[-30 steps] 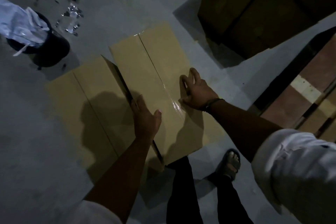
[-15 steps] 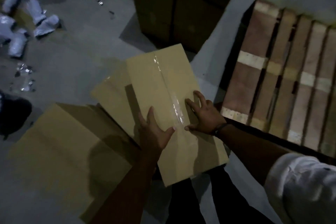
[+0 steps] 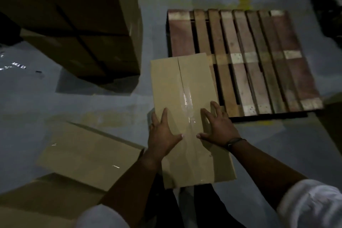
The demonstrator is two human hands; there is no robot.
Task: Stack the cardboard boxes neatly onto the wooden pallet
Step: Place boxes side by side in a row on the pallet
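Head view: looks down on a dim grey floor [image 3: 92, 102], with both forearms reaching forward out of white sleeves.
Carried box [image 3: 183, 87]: a long tan carton, its top flaps closed along a centre seam and sealed with clear tape [image 3: 187, 102]. It sits between the two hands. Its far end overlaps the near left corner of the pallet, and its near end is in front of the person's legs. Whether it rests on anything cannot be told.
Left hand [image 3: 162, 135]: fingers straight and spread, lying along the left edge of the carried box, thumb stretched across its top towards the tape.
Right hand [image 3: 218, 129]: fingers straight and spread, flat on the top near the right edge, thumb pointing inward at the left thumb. A dark band [image 3: 235, 141] circles the wrist.
Pallet [image 3: 259, 61]: reddish-brown wooden slats with paler cross strips, lying flat on the floor to the right, nothing fully on it.
Second box [image 3: 88, 153]: a tan carton on the floor just left of the left forearm.
Third box [image 3: 37, 201]: at the bottom left edge, partly cut off.
Box stack [image 3: 74, 24]: large dark cartons piled at the upper left, well apart from the pallet.
Scraps [image 3: 16, 66]: small shiny bits on the floor at the left edge.
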